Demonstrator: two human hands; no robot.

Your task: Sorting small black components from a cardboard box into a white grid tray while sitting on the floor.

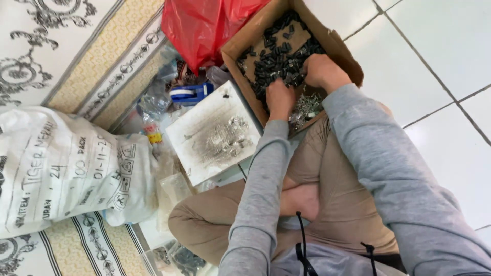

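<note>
Head view is looking down on a person sitting cross-legged on the floor, with the cardboard box (341, 47) as the landmark throughout. Nearest the camera, grey sleeves (388, 168) are reaching forward over tan trousers toward the box. Just short of the box's near edge, a stained white board (215, 134) is lying flat, and farther out on that same side a large white printed sack (61, 168) is resting on a patterned mat (110, 61). Inside the box, the left hand (280, 98) is curling its fingers down into a pile of small black parts (273, 59), its grip half clenched among them; whether it is grasping any cannot be told. The right hand (323, 71) is digging in just beside it, fingers bent into the same pile, its grip equally unclear. Shiny metal pieces (306, 106) are lying in the box's near corner. Beyond the box's far-left wall, a red plastic bag (204, 25) is slumping against it.
</note>
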